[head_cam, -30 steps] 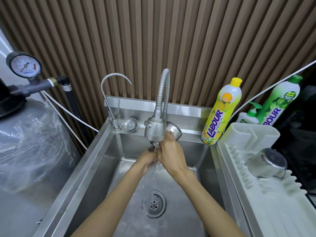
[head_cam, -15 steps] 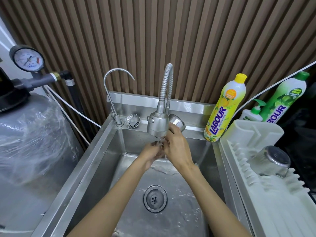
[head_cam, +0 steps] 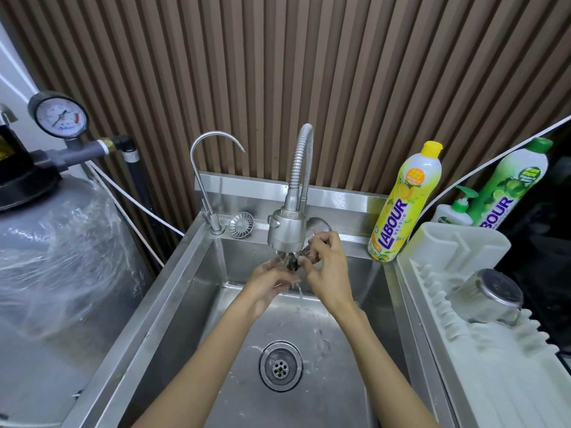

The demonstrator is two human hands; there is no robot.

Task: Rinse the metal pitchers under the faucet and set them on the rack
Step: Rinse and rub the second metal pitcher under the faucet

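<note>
A small metal pitcher [head_cam: 319, 225] is held tilted just behind and right of the faucet head [head_cam: 287, 231], mostly hidden by it. My right hand [head_cam: 324, 264] grips the pitcher from below. My left hand [head_cam: 268, 281] is under the running water, fingers touching the pitcher's lower part; how they lie is unclear. Water streams down into the steel sink [head_cam: 191, 291]. A second metal pitcher [head_cam: 491, 296] lies upside down on the white rack [head_cam: 494, 375] at the right.
A thin gooseneck tap [head_cam: 213, 143] and a loose strainer [head_cam: 241, 223] sit on the sink's back ledge. Yellow soap bottle [head_cam: 404, 205], green bottle [head_cam: 513, 180] and pump bottle [head_cam: 454, 211] stand behind the rack. A wrapped tank [head_cam: 55, 257] with a gauge [head_cam: 58, 117] is at left. The drain [head_cam: 280, 366] is below the hands.
The view has shifted slightly. My right hand has loosened and turned on the pitcher beside the faucet head; my left hand has spread a little under the stream.
</note>
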